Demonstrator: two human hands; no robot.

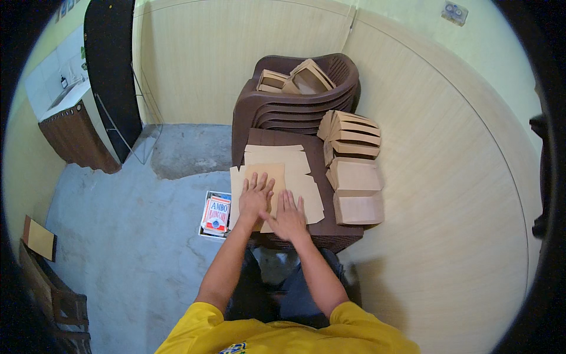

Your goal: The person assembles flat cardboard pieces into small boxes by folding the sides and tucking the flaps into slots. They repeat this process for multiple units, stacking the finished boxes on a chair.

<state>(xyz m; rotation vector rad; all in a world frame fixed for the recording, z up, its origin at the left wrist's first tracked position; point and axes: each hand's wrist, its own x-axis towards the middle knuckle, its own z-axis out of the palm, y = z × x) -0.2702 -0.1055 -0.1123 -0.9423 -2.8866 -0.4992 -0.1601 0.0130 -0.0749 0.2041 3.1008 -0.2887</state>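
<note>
In the head view, both forearms are extended forward, the left hand (255, 197) and right hand (288, 215) are laid flat with each grip released, fingers spread, on a brown paper sheet (265, 177) atop the dark surface (339, 230), whose near edge is partly hidden.

A single head-worn fisheye view looks steeply down, fairly close above a dark brown table (339, 227); the rim is probably lens-bent.
</note>
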